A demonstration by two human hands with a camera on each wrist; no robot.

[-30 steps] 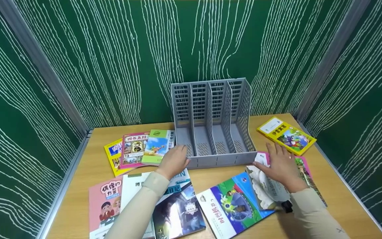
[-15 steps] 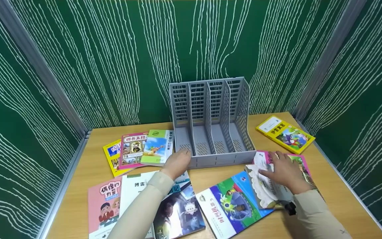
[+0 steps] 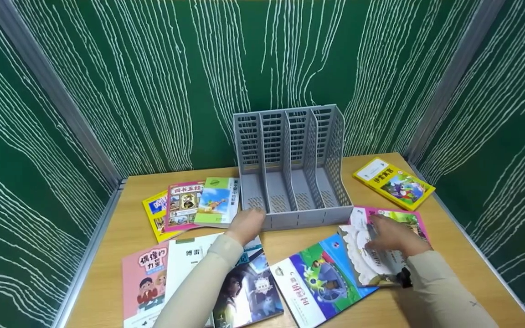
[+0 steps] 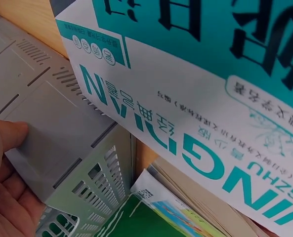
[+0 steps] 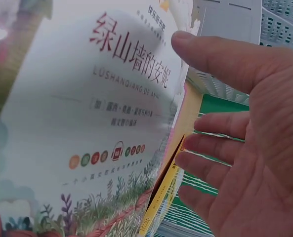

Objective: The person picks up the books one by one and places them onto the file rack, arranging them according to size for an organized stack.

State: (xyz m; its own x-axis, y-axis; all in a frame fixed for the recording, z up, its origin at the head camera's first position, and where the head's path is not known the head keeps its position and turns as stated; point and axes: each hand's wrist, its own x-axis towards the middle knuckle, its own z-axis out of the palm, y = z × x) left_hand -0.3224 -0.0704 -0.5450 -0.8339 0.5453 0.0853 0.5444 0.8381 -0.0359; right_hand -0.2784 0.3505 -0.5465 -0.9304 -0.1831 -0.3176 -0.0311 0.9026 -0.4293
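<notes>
A grey four-slot desktop file rack stands at the back middle of the table. My left hand grips the left end of its low front wall; in the left wrist view the thumb presses the wall's outer face while the fingers curl over the rim. Over a white paperback with a scalloped cloud pattern, my right hand hovers with thumb and fingers apart. In the right wrist view that hand shows relaxed fingers beside the paperback's cover, and nothing lies between them.
Beneath the white paperback lie a pink-edged book and a blue-and-purple book. A yellow book rests at back right. On the left are a green book, a pink comic, and dark and pale pink books.
My right hand has drawn back to the right, away from the rack's corner, and its thumb and fingers have shifted over the white paperback. The left hand has slid slightly right along the rack's front.
</notes>
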